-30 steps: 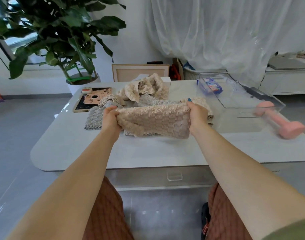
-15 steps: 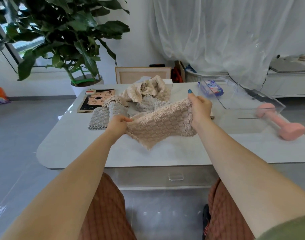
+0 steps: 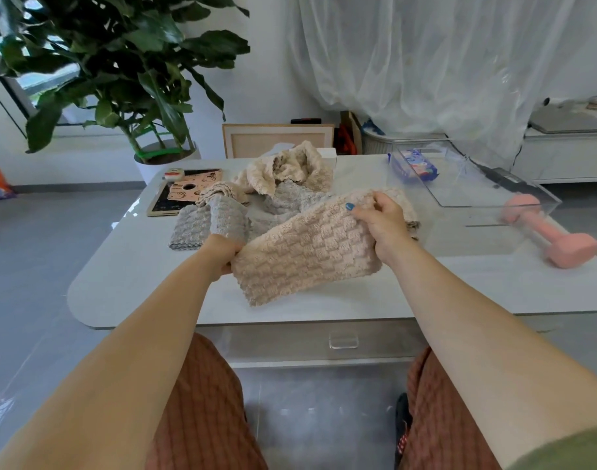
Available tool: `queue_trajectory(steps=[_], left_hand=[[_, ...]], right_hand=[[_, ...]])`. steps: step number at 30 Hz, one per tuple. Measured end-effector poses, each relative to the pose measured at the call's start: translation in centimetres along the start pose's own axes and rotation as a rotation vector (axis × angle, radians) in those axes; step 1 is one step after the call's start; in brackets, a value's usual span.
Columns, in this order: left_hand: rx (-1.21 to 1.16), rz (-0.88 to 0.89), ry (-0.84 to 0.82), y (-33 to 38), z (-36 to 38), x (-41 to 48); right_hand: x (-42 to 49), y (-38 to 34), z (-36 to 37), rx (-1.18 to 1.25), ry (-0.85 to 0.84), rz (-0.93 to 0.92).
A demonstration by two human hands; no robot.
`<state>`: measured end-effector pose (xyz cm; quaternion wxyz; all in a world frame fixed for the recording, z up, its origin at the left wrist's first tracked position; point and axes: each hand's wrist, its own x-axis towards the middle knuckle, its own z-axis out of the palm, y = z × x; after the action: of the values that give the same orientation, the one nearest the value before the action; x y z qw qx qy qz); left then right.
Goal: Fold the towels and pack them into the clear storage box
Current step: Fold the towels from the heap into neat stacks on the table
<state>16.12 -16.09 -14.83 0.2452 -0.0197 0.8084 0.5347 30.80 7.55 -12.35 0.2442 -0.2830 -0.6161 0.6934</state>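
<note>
Two hands hold one beige towel [image 3: 300, 252]: the left hand [image 3: 222, 254] clenches its near end, the right hand [image 3: 382, 222] pinches its far edge, the cloth, seemingly doubled, stretched between them. The clear storage box [image 3: 493, 198] sits just right of the right fingers.

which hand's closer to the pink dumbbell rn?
Right. The right hand, gripping the beige towel, sits left of the pink dumbbell; the left hand grips the towel's other end, farther left.
</note>
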Motion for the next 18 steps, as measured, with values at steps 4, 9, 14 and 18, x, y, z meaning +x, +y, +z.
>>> queue_trajectory(steps=[4,9,14,18], left_hand=[[0.207,0.071,-0.147,-0.4,-0.6,0.4],[0.62,0.102,-0.368,0.2,-0.7,0.0],[-0.055,-0.1,-0.586,-0.1,-0.6,0.2],[-0.208,-0.173,-0.396,-2.8,2.1,0.8]], right_hand=[[-0.1,0.6,-0.6,-0.065,-0.007,0.023],[0.0,2.4,-1.5,-0.074,0.056,0.105],[0.7,3.8,-3.3,0.066,0.178,0.263],[0.6,5.9,-4.1,-0.192,0.128,0.405]])
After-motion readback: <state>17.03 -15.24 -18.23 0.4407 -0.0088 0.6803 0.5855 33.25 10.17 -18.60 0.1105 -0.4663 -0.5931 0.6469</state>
